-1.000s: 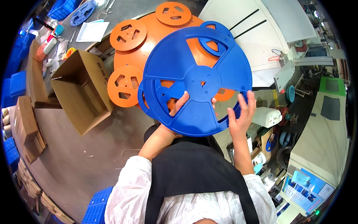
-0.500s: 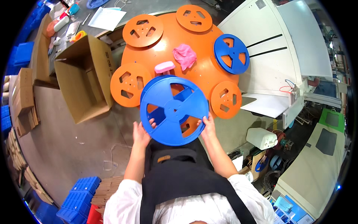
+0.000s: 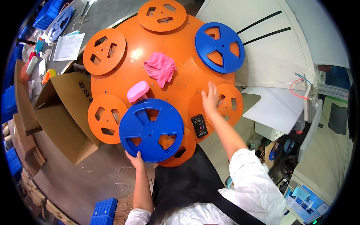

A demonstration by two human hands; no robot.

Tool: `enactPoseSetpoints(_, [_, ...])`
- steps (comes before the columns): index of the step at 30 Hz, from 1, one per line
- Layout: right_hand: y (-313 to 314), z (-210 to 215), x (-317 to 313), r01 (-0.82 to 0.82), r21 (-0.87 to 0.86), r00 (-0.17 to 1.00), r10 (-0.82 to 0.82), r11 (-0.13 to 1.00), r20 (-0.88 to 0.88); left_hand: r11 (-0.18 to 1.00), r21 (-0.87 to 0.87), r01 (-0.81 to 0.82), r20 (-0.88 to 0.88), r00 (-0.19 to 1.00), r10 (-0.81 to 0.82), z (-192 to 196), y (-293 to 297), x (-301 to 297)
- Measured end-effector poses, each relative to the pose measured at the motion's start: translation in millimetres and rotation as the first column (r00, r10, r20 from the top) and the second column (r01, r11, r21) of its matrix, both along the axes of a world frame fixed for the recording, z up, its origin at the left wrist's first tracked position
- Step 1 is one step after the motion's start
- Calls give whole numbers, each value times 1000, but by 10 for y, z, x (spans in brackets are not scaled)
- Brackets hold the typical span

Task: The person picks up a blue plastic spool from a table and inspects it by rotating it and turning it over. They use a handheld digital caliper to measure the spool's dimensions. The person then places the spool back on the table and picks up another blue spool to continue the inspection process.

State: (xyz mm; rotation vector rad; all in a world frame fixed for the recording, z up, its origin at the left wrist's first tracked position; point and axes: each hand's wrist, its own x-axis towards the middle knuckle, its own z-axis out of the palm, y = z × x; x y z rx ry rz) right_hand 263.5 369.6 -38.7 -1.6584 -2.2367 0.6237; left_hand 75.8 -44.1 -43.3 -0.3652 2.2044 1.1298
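A large round orange table [image 3: 180, 67] carries several smaller orange discs around its rim. A blue plastic reel [image 3: 151, 130] lies on the near disc; my left hand [image 3: 135, 160] grips its near edge from below. My right hand [image 3: 210, 99] rests flat with fingers spread on the orange table, beside the right-hand orange disc [image 3: 228, 105]. A second blue reel [image 3: 219, 47] lies on the far-right disc. A pink cloth [image 3: 160, 68] and a pink block [image 3: 138, 91] sit on the table's middle. A small black box [image 3: 199, 125] with a red button sits near my right wrist.
An open cardboard box [image 3: 63, 114] stands on the floor at the left. A white machine housing [image 3: 270, 45] lies to the right. Papers [image 3: 68, 46] and bottles sit on a bench at the upper left. Blue crates [image 3: 105, 210] stand near my feet.
The blue reel came down from in front of me onto the near disc. My right hand let go of it and moved to the table on the right; my left hand still holds its edge.
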Motion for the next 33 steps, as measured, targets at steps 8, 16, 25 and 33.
enactPoseSetpoints(8, [1366, 36, -204, -224, 81, 914, 180, 971, 364, 990, -89, -107, -25, 994, 105, 374, 177, 104])
enactPoseSetpoints(16, [-66, 1429, -93, -521, 75, 837, 526, 850, -152, 934, 249, 257, -322, 931, -171, 1005, 604, -202])
enactPoseSetpoints(25, [-1677, 3371, 411, -790, 448, 531, 832, 418, 161, 466, 766, -443, 632, 653, -417, 2420, 1383, -680])
enactPoseSetpoints(33, [-2537, 4065, 911, -627, 603, 770, 511, 493, 383, 230, 876, -424, 471, 648, -599, 2845, 1210, -266])
